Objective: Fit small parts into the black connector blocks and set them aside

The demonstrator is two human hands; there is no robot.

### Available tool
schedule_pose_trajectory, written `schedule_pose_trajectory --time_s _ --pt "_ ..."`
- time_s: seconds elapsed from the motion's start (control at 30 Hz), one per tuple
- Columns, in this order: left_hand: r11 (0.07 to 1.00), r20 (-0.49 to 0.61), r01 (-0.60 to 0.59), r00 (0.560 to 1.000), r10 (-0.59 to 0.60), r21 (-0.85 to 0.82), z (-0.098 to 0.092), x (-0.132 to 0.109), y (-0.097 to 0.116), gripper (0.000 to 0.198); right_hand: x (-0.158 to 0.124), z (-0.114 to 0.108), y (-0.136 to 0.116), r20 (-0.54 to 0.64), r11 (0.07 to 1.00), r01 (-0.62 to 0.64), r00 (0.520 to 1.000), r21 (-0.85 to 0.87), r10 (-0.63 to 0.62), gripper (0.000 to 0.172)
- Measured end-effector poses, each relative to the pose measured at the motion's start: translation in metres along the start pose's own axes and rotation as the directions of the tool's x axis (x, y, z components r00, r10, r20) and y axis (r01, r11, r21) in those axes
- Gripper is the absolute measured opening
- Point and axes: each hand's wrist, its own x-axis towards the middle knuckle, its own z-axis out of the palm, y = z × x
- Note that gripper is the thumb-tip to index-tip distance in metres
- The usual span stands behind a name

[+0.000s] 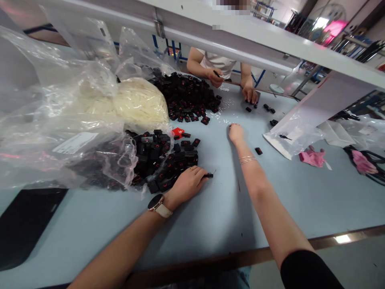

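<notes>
My left hand (190,182), with a watch on its wrist, is closed around a small black plastic connector housing (209,175) whose end sticks out past the fingertips. It rests beside the near pile of black housings with red inserts (183,158). Reaching forward, my right hand (236,133) is low over the table with its fingers curled; what they hold, if anything, is mostly hidden, though a dark speck shows at the fingertips. Tiny white pieces (225,120) lie scattered just beyond it. A single black housing (258,151) lies to the right of my right forearm.
Clear plastic bags (60,108) and a bag of pale yellow pieces (141,100) fill the left. Behind is a larger black pile (186,94). A co-worker's hands (249,94) work opposite, below a white shelf (270,44). Pink gloves (313,156) lie right.
</notes>
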Motion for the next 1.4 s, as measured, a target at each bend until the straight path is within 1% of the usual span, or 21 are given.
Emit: schedule_pose_trajectory --time_s 0.27,0.4,0.5,0.63,0.7,0.77,0.83,0.93,1.03,1.1,1.17,1.27,1.4 --pt "1.000 -0.009 -0.004 1.000 0.004 0.017 0.003 -0.001 -0.002 0.015 -0.048 -0.006 -0.007 0.027 0.997 0.044 0.999 0.055 -0.045 0.035" --pt "1.000 -0.025 -0.003 1.000 0.004 0.018 0.004 -0.001 -0.003 0.015 -0.072 -0.012 -0.013 0.054 0.995 0.053 0.997 0.089 -0.058 0.031" --pt "0.999 -0.028 -0.010 1.000 0.011 0.034 0.004 -0.001 -0.003 0.014 -0.104 -0.014 -0.020 0.068 0.980 0.124 0.988 0.155 -0.136 0.029" --pt "0.999 -0.023 -0.024 0.999 0.025 0.042 0.002 0.000 -0.002 0.012 -0.157 -0.012 -0.028 0.078 0.925 0.243 0.958 0.293 -0.277 0.030" --pt "0.999 -0.027 -0.024 0.999 0.024 0.032 0.002 0.000 -0.002 0.012 -0.177 -0.012 -0.029 0.067 0.891 0.270 0.947 0.366 -0.314 0.030" --pt "1.000 -0.028 -0.021 0.999 0.021 0.018 0.001 0.000 -0.002 0.011 -0.188 -0.013 -0.028 0.051 0.855 0.268 0.945 0.443 -0.323 0.028" --pt "1.000 -0.026 -0.019 0.999 0.019 0.003 0.001 -0.001 -0.002 0.009 -0.191 -0.013 -0.026 0.055 0.826 0.219 0.956 0.520 -0.288 0.022" --pt "1.000 -0.022 -0.022 1.000 0.022 -0.018 0.001 -0.002 -0.002 0.008 -0.188 -0.012 -0.023 0.092 0.759 0.094 0.976 0.644 -0.199 0.014" --pt "0.999 -0.026 -0.020 0.999 0.019 -0.028 0.000 -0.002 -0.002 0.008 -0.184 -0.009 -0.018 0.121 0.636 -0.021 0.986 0.771 -0.115 0.017" --pt "0.999 -0.032 -0.018 0.999 0.017 -0.030 0.000 -0.003 -0.002 0.008 -0.182 -0.010 -0.014 0.155 0.557 -0.095 0.986 0.825 -0.060 0.021" --pt "0.999 -0.032 -0.014 0.999 0.013 -0.035 0.000 -0.002 -0.002 0.008 -0.182 -0.012 -0.010 0.188 0.514 -0.141 0.981 0.846 -0.039 0.024" --pt "0.999 -0.026 -0.006 1.000 0.005 -0.046 -0.001 -0.002 -0.002 0.007 -0.182 -0.018 -0.005 0.187 0.520 -0.130 0.980 0.844 -0.060 0.024" --pt "0.998 -0.019 0.009 1.000 -0.010 -0.067 -0.001 -0.002 -0.002 0.008 -0.183 -0.023 -0.003 0.166 0.580 -0.081 0.982 0.810 -0.094 0.023"
